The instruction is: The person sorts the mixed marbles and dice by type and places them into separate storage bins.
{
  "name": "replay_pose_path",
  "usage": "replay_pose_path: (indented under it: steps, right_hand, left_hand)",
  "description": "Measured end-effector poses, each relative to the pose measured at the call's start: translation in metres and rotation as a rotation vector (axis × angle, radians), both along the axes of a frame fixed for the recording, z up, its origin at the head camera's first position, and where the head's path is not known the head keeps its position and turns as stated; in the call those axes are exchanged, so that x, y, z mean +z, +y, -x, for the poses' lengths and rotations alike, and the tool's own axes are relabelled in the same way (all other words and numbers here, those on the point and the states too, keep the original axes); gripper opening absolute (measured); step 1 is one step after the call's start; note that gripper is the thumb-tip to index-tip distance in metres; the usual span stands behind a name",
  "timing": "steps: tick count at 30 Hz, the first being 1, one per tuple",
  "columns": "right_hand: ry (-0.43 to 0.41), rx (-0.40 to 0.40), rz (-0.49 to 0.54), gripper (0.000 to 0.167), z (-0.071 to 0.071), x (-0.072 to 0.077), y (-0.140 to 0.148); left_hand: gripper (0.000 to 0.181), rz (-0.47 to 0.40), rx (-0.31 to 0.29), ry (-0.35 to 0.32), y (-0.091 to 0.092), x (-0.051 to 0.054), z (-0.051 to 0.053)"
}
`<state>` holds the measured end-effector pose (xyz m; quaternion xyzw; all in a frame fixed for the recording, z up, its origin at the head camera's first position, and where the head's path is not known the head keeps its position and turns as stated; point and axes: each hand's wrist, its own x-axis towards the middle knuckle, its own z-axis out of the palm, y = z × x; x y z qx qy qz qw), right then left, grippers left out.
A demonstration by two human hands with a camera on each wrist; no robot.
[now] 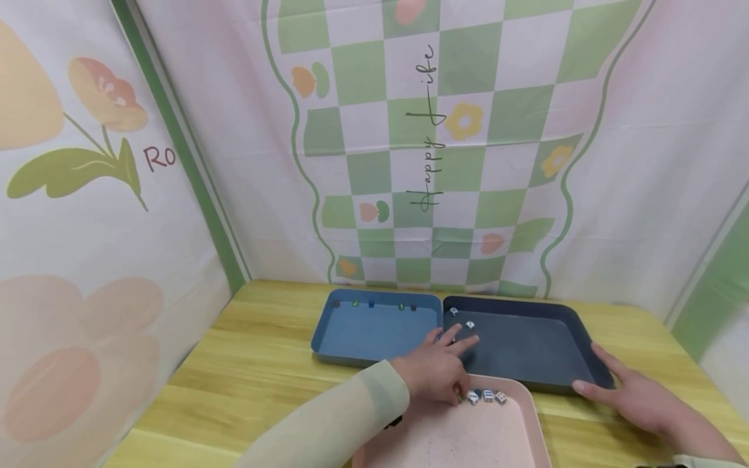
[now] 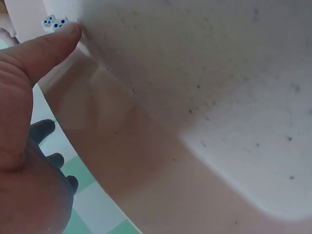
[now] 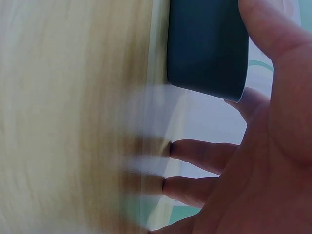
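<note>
My left hand (image 1: pixel 437 372) reaches over the far rim of the pink tray (image 1: pixel 529 416), thumb and forefinger low, the other fingers spread. In the left wrist view the thumb tip touches a white die with blue dots (image 2: pixel 60 23); whether the forefinger pinches anything is hidden. Several dice (image 1: pixel 488 395) are bunched at that rim, and a small greenish bit shows by the fingertips. At the dark tray's (image 1: pixel 591 351) near right corner, my right hand (image 1: pixel 640 396) touches the walls with thumb and forefinger. Its other fingers stick out straight beyond the corner.
Back left stands a blue tray (image 1: pixel 374 335) with several small coloured pieces along its far side. It adjoins the dark tray, where white dice (image 1: pixel 470 325) lie at the left. All three trays rest on a wooden table (image 1: pixel 234 370), with a printed curtain (image 1: pixel 409 130) behind.
</note>
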<state>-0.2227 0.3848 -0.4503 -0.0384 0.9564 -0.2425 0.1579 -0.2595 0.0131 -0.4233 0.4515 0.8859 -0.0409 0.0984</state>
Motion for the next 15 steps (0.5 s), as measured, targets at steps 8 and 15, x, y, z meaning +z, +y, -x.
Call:
replay_pose_path:
  steps: [8, 15]
  right_hand:
    - [0.004, 0.004, -0.008, 0.101, -0.003, 0.004, -0.003]
    - [0.003, 0.004, -0.011, 0.100, -0.005, 0.006, -0.006]
  left_hand:
    - [0.011, -0.043, 0.013, -0.074, -0.004, 0.004, -0.001]
    - [0.011, -0.124, 0.061, -0.187, -0.009, 0.016, 0.000]
